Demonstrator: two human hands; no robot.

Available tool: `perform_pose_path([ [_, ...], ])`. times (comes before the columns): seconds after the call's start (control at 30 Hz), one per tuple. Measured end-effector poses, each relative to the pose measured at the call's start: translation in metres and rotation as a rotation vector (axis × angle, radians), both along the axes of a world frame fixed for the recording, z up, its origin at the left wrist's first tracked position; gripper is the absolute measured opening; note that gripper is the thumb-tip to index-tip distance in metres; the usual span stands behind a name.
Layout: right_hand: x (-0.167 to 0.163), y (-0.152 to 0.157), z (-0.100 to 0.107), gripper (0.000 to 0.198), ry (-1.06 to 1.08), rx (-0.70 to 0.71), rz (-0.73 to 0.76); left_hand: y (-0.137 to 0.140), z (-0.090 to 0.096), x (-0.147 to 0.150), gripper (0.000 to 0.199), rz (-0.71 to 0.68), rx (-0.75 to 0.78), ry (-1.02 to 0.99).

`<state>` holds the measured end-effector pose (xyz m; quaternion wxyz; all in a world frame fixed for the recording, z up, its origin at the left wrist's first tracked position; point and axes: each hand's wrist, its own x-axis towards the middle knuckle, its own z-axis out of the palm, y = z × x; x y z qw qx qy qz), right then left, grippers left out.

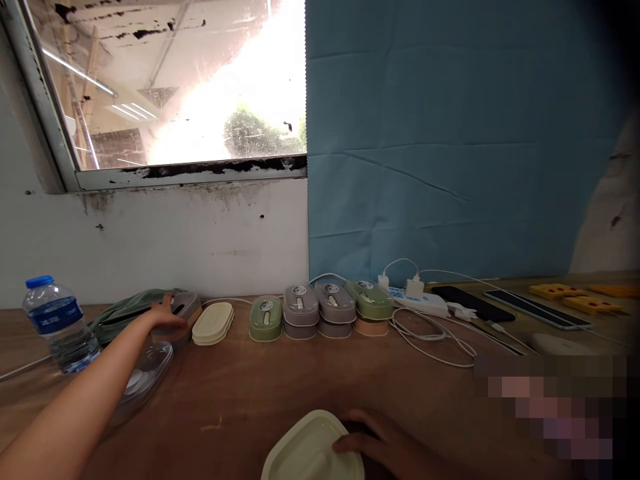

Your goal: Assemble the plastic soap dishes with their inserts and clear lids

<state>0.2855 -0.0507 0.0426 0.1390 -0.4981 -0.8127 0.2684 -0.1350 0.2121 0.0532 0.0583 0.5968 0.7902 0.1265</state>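
At the bottom of the view, my right hand [373,437] grips the right edge of a pale green lunch box lid [303,453], thumb and fingers at its rim. The lid's lower part is cut off by the frame. My left arm stretches far out to the left, and my left hand [167,317] is over a grey lunch box [187,308] near the wall, fingers apart. Just right of that hand lies a stack of cream lids [213,323]. Below it are clear plastic covers [153,367], partly hidden by my forearm.
Along the wall stand a green lunch box [266,320], grey lunch boxes [301,305] and a green-topped stack [370,300]. A water bottle [60,327] is at left beside a dark green bag [125,310]. A power strip [420,301], cables, phones [473,303] and yellow pieces [557,291] lie right.
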Motion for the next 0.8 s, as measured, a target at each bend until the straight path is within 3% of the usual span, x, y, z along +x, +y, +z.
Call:
perform_pose_path([
  [0.47, 0.001, -0.003, 0.008, 0.039, 0.007, -0.043, 0.012, -0.006, 0.007, 0.005, 0.088, -0.032, -0.071, -0.005],
  [0.8, 0.002, -0.001, 0.006, 0.038, 0.016, -0.013, 0.013, 0.004, 0.004, -0.007, 0.102, -0.105, -0.086, 0.03],
])
